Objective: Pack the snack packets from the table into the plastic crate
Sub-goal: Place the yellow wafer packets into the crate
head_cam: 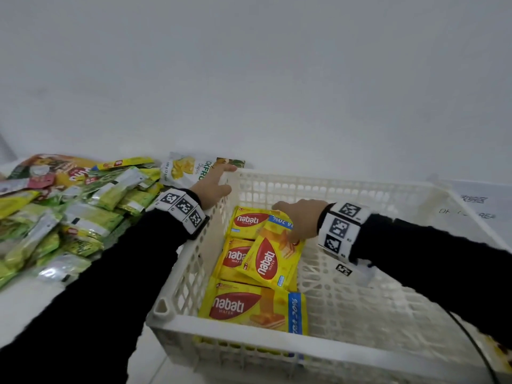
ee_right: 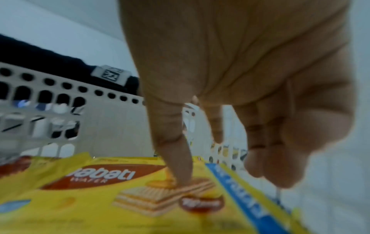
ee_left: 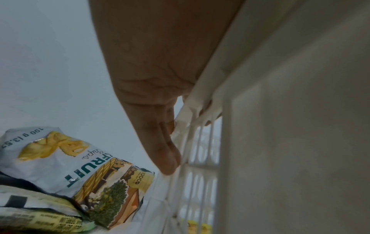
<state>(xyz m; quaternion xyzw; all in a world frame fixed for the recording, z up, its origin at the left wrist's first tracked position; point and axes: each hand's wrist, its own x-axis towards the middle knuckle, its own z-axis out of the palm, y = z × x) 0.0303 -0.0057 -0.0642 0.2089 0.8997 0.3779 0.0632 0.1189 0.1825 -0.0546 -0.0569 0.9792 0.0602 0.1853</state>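
Head view looks down over crate [head_cam: 327, 187]; wrist views sit close inside and beside its left wall.

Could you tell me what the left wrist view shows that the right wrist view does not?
Only the left wrist view shows the left hand gripping the crate's rim and the jackfruit chips bag outside. Only the right wrist view shows the right hand with a finger touching a yellow Nabati wafer packet. Both show the white plastic crate.
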